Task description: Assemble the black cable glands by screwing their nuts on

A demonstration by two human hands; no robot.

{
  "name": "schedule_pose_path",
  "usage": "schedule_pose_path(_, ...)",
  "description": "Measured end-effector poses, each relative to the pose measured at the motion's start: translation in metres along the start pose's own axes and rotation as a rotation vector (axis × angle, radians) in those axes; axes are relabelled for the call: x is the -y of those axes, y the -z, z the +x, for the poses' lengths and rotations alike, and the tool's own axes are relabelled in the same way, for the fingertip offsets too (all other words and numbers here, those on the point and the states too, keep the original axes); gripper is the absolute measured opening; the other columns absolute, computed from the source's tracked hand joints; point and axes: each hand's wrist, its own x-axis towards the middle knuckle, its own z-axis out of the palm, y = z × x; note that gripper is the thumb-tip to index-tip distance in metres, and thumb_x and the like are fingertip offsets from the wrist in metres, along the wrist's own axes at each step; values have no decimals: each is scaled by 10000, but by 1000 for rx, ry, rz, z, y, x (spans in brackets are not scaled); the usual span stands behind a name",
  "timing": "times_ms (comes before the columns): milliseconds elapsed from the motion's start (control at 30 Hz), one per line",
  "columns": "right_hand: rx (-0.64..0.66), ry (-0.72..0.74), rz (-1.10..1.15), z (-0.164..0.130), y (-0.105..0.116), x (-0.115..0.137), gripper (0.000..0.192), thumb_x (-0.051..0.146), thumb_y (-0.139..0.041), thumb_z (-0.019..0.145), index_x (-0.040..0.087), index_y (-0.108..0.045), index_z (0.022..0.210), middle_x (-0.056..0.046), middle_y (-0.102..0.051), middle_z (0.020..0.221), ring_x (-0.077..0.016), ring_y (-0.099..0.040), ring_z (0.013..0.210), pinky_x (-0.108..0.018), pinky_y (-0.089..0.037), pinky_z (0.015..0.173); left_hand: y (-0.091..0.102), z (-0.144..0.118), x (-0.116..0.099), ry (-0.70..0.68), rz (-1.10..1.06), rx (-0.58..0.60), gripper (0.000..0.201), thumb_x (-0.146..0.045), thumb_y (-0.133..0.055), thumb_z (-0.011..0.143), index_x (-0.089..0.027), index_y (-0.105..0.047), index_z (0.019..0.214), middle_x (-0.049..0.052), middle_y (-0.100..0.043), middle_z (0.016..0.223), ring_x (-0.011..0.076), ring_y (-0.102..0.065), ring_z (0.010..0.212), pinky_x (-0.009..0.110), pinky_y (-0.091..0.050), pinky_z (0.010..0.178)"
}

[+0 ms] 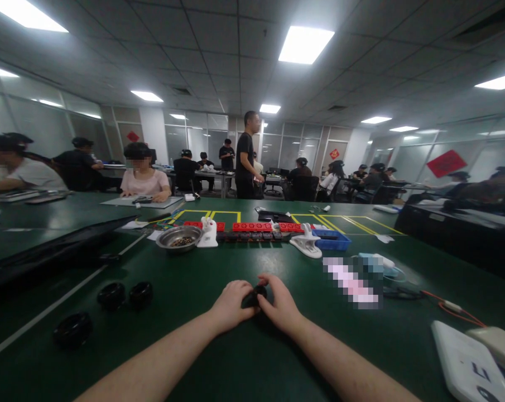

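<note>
Near the middle of the green table, my left hand and my right hand meet around a small black part. Fingers and thumb of each hand are closed on it, and they cover much of its shape. A bit of dark red shows by my right fingertips; whether it belongs to the part I cannot tell. Off to the left lie three glossy black ring-like pieces: one nearer piece and a pair farther off, a left one and a right one.
Beyond my hands stand a metal bowl of small pieces, a white clamp stand, red strips, another white clamp and a blue tray. A white device sits at right. Across the table, a person works.
</note>
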Motion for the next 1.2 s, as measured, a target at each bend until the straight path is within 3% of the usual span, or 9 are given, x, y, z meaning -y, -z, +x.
schedule_pose_path(167, 19, 26, 5, 0, 2, 5, 449, 104, -507, 665, 189, -419, 1097, -69, -516, 1036, -201, -479, 978, -367, -377, 869, 0, 0, -2, -3, 15, -13, 264, -377, -591, 674, -214, -573, 882, 33, -560, 996, 219, -497, 937, 328, -372, 842)
schedule_pose_path(433, 29, 19, -4, 2, -4, 7, 357, 147, -543, 679, 194, -462, 1024, -55, -530, 943, -201, -506, 892, -371, -409, 818, -4, 1, -1, 17, 40, -33, 252, -364, -581, 678, -206, -578, 874, 39, -560, 973, 226, -505, 913, 336, -378, 830)
schedule_pose_path(700, 22, 4, 7, 1, 2, 6, 458, 128, -527, 668, 186, -411, 1107, -77, -507, 1046, -208, -477, 982, -375, -382, 868, -2, -1, 1, -18, 36, -13, 272, -390, -571, 697, -208, -593, 898, 40, -552, 1006, 219, -493, 933, 324, -379, 834)
schedule_pose_path(867, 12, -36, -4, 2, 0, 1, 368, 185, -548, 689, 182, -451, 1043, -60, -530, 924, -206, -508, 878, -378, -414, 799, -2, 0, 2, -32, 25, -9, 283, -413, -559, 708, -215, -591, 908, 34, -552, 994, 212, -493, 927, 322, -371, 838)
schedule_pose_path(1033, 42, -3, 11, 2, 2, 1, 411, 123, -519, 683, 195, -436, 1079, -54, -530, 993, -188, -494, 938, -351, -391, 852, -1, 0, 1, -31, 25, -14, 282, -411, -570, 701, -220, -589, 908, 31, -553, 990, 212, -493, 927, 320, -378, 833)
schedule_pose_path(1200, 6, -26, -3, 2, 2, 0, 398, 204, -555, 691, 169, -436, 1069, -75, -523, 960, -214, -496, 909, -384, -401, 815, -2, 0, 1, -34, 33, -23, 281, -403, -572, 701, -213, -585, 907, 31, -548, 995, 210, -489, 936, 325, -373, 845)
